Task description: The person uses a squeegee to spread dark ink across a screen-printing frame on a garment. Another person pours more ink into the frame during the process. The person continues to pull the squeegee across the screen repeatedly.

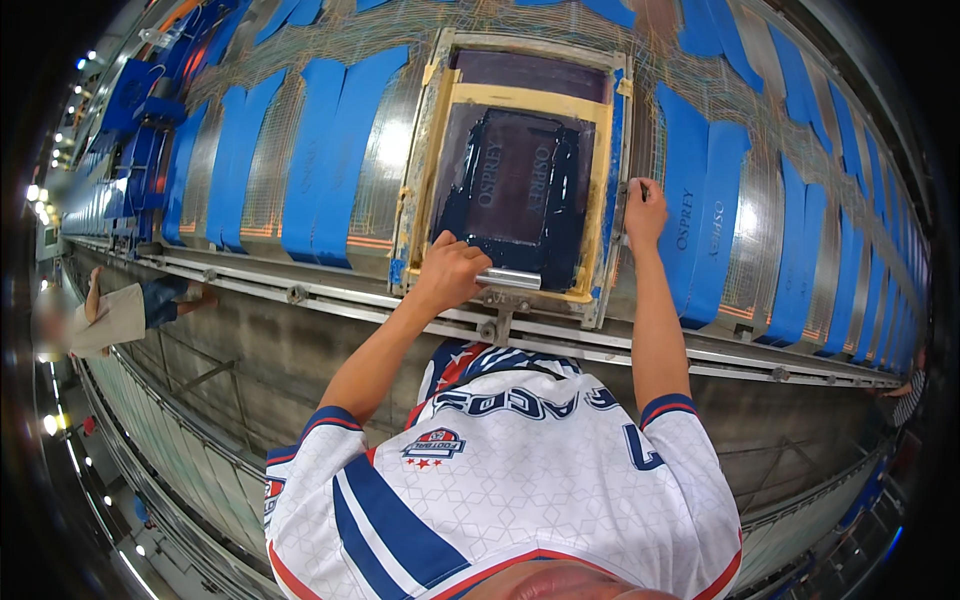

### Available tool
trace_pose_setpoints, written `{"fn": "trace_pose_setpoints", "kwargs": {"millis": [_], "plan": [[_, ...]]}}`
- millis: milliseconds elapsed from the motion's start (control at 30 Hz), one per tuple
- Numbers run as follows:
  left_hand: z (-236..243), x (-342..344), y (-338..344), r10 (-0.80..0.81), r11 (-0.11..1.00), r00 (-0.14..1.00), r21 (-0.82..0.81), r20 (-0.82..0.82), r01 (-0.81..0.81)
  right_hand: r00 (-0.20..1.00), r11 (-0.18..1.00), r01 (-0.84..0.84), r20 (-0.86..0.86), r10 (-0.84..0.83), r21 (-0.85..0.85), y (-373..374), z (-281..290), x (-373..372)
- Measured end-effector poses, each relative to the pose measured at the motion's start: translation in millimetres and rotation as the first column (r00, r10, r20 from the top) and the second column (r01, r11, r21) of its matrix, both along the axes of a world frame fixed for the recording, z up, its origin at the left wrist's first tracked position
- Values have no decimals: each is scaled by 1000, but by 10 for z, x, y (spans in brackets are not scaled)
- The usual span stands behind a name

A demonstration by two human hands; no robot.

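Midway along a long table [388, 145], a rectangular screen frame [417, 170] lies flat, with yellow tape [530, 98] bordering the mesh inside it. Dark blue ink [560, 215], wet and glossy, spreads over the mesh in an uneven patch, and its far edge stops just short of the tape.

At the near left part of the frame, the left hand [455, 270] is closed in a fist around a silver bar [515, 279], whose free end sticks out to the right, at the near edge of the ink. The right hand [646, 213] is at the frame's right side, its fingers curled in narrowly (I cannot tell whether they grip the edge or something small and dark there).

Blue fabric pieces [695, 215] with dark lettering lie in rows on the table, both left and right of the frame. A metal rail [330, 299] runs along the table's near side, beyond the wearer's white jersey [540, 440]. Well apart, at the far left, stands another person in a beige shirt [112, 318].
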State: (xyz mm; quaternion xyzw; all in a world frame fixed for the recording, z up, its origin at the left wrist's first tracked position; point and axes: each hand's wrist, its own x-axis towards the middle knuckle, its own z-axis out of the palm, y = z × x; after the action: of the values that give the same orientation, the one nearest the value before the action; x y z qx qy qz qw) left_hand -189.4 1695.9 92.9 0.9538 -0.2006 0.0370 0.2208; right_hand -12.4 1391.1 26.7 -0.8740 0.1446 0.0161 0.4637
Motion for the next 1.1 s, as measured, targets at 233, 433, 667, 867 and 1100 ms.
{"fn": "trace_pose_setpoints", "kwargs": {"millis": [233, 433, 667, 867, 1100], "plan": [[-92, 1272, 297, 1, 999, 1000, 33, 7, -1, 933, 902, -326, -249, 260, -284, 38, 340, 374], [-34, 2435, 486, 11, 999, 999, 54, -41, -9, 718, 720, -693, 122, 685, 39, 790, 828, 1068], [-140, 2671, 555, 57, 998, 996, 33, -62, -55, 525, 418, -811, -191, 830, -410, 1510, 668, 1393], [-123, 1671, 446, 29, 999, 999, -42, 32, -28, 465, 416, -755, 34, 885, -506, 1344, 610, 307], [-8, 626, 345, 57, 997, 998, -60, 3, -57, 459, 410, -824, -38, 887, -392, 1225, 764, -641]]}}
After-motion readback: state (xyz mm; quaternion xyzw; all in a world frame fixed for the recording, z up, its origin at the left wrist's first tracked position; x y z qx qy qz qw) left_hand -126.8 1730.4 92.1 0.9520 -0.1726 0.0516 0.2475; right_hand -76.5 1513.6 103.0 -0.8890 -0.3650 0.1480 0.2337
